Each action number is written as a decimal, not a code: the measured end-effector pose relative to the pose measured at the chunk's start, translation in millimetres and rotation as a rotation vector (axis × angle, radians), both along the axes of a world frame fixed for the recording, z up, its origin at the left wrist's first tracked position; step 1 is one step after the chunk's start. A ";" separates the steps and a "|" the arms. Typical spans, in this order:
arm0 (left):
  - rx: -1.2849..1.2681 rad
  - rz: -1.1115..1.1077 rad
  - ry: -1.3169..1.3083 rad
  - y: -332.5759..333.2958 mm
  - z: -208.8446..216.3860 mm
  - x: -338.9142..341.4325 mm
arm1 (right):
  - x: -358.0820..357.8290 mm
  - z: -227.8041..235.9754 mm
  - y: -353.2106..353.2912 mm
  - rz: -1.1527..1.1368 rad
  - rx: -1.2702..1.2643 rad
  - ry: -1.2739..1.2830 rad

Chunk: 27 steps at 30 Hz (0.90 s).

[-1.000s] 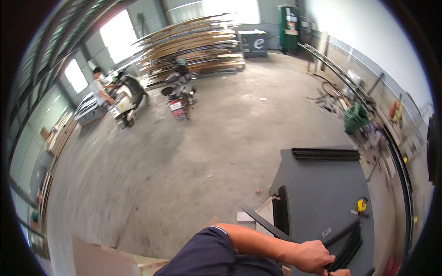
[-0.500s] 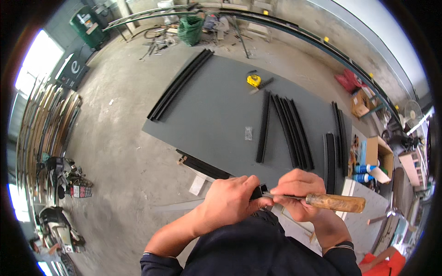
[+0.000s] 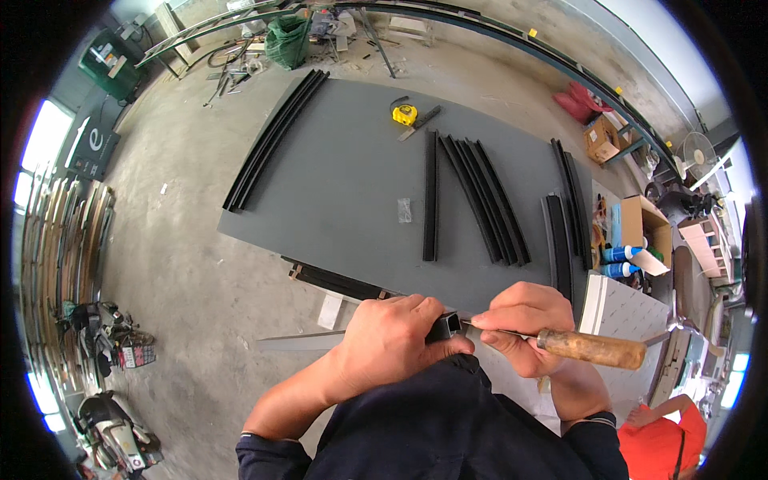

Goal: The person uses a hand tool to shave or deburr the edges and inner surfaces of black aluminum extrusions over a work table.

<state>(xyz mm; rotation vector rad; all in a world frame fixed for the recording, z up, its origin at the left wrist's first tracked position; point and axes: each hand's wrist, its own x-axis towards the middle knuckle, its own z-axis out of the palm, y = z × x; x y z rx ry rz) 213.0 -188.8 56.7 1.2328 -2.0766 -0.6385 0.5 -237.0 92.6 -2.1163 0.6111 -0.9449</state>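
By the near edge of the grey tabletop point(image 3: 344, 176), left hand point(image 3: 392, 340) clasps a black square-ended profile point(image 3: 443, 326), its open end facing right, while right hand point(image 3: 528, 320) pinches the thin shaft of a wooden-handled tool point(image 3: 592, 350), tip just by that end, contact unclear, handle jutting rightward.

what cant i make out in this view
Head view: gripped part of black profile, hidden by left hand.
Head view: whether wooden-handled tool touches it, too small.
Head view: contents of clear packet, too small.
Head view: rest of person in red, cut off by lower edge.
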 end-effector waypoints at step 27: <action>0.059 -0.093 -0.158 7.9 -1.2 0.7 | -5.3 3.5 15.7 0.121 -0.040 0.256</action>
